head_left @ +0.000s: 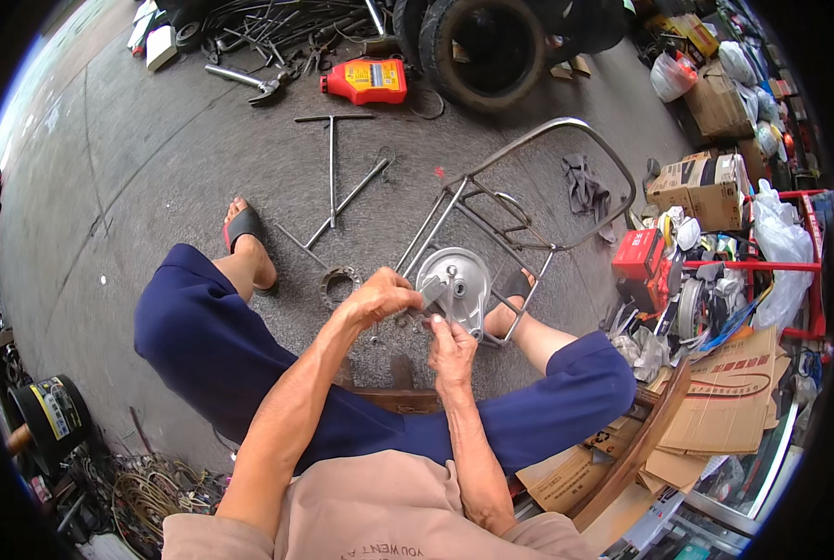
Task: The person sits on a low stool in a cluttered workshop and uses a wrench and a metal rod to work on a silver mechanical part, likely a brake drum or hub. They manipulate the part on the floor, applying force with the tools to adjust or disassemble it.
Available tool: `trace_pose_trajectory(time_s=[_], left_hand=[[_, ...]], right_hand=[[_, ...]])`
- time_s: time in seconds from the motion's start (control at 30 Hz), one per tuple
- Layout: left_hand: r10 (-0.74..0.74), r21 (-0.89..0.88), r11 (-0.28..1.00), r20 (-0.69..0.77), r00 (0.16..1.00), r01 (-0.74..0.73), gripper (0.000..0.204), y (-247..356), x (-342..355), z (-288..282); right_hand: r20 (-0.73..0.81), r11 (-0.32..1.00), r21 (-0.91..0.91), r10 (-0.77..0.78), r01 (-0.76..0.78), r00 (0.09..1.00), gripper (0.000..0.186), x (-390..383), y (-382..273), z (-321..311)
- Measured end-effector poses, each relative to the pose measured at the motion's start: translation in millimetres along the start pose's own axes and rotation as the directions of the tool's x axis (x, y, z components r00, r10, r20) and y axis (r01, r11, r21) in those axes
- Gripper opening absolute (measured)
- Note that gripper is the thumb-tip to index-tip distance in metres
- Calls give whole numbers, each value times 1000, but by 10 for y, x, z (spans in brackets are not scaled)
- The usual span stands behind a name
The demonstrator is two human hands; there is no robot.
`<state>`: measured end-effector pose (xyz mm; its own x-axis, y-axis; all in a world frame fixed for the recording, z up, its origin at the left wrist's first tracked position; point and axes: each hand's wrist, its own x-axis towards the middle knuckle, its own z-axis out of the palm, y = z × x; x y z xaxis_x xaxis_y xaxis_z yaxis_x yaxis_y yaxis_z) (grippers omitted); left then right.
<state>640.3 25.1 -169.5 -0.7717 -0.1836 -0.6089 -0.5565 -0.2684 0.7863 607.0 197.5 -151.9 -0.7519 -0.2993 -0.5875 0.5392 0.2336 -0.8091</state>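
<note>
A round silver brake drum plate [474, 276] with a hub hole rests against the chrome tube rack [417, 245], in front of me. Closed at the plate's left edge, my left hand [379, 296] pinches a small flat grey metal piece [434, 291] over the plate's face. Just below, my right hand [452, 349] has its thumb and fingers pressed together by the plate's lower rim; what lies in them is too small to make out. A toothed metal ring [340, 287] lies on the ground left of my left hand.
T-handle wrenches [332, 168] lie ahead, with a hammer [246, 82], a red oil bottle [364, 82] and a tyre [485, 51] beyond. Boxes [702, 191] and a red shelf [757, 265] crowd the right. Flattened cardboard [727, 397] sits by my right knee.
</note>
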Motion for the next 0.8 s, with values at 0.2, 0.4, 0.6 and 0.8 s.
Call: trace_pose_trajectory(time_s=[0.2, 0.4, 0.6, 0.8], left_hand=[[17, 5, 1000, -132, 991, -17, 23, 92, 14, -129], [-47, 14, 999, 4, 999, 47, 24, 179, -114, 3], [-115, 72, 991, 39, 993, 112, 23, 131, -136, 155], [-27, -43, 999, -60, 998, 24, 23, 158, -70, 189]], right_hand=[[-119, 997, 67, -15, 24, 993, 20, 54, -52, -200], [-123, 993, 54, -94, 102, 988, 22, 93, 49, -204], [-103, 991, -16, -130, 129, 986, 21, 102, 92, -181], [-100, 957, -157, -263, 245, 960, 35, 63, 77, -202]])
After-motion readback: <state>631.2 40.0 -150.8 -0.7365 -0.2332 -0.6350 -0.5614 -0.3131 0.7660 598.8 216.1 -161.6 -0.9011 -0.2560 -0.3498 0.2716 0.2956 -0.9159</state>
